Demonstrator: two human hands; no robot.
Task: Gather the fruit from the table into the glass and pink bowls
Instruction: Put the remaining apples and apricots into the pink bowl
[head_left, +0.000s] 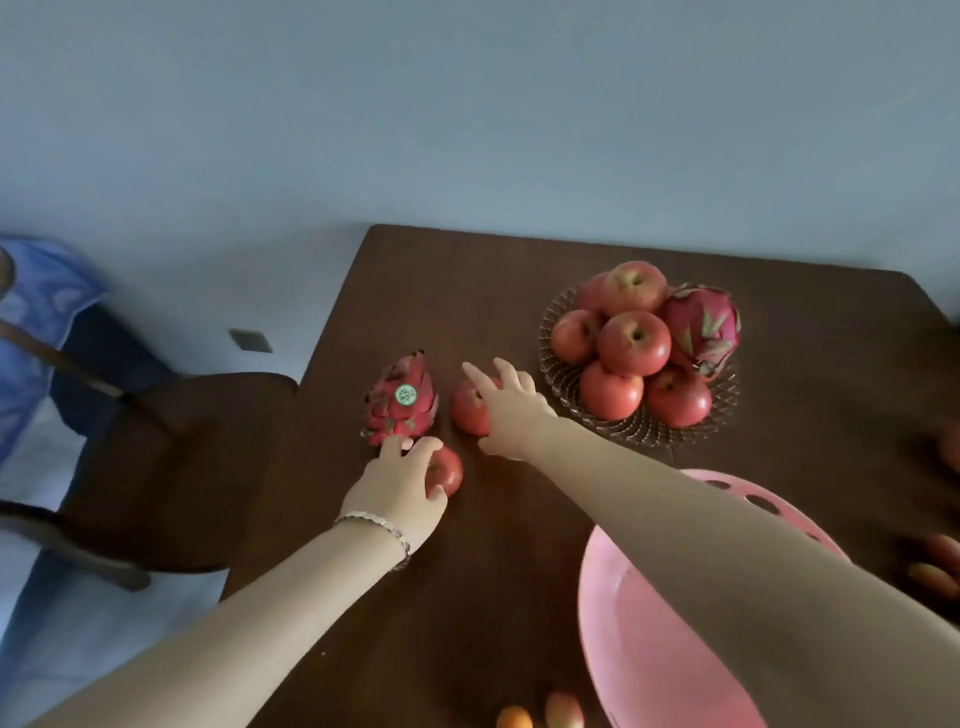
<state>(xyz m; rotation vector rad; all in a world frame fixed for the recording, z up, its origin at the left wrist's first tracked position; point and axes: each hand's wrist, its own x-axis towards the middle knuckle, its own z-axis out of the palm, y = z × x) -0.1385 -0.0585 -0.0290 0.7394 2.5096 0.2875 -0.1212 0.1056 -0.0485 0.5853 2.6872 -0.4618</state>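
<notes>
A: Head view first: where does the left hand sit?

B: On the near round red apple, which rests on the dark brown wooden table. The fingers curl over its top and left side, and the thumb presses its near edge. The apple's right half shows past the knuckles. A silver chain bracelet rings that wrist.

A: And the right hand?

B: Over the far round red apple, which lies on the table just right of the loose pink-red scaly dragon fruit. The fingers are spread and slack, the index is straight past the top, and the thumb is low at the near side. The apple's left half shows beyond the palm.

A: The bowls?

B: The clear patterned glass bowl stands behind the right hand, piled with red apples and a second dragon fruit. The perforated pink plastic bowl sits nearer, under the right forearm.
</notes>
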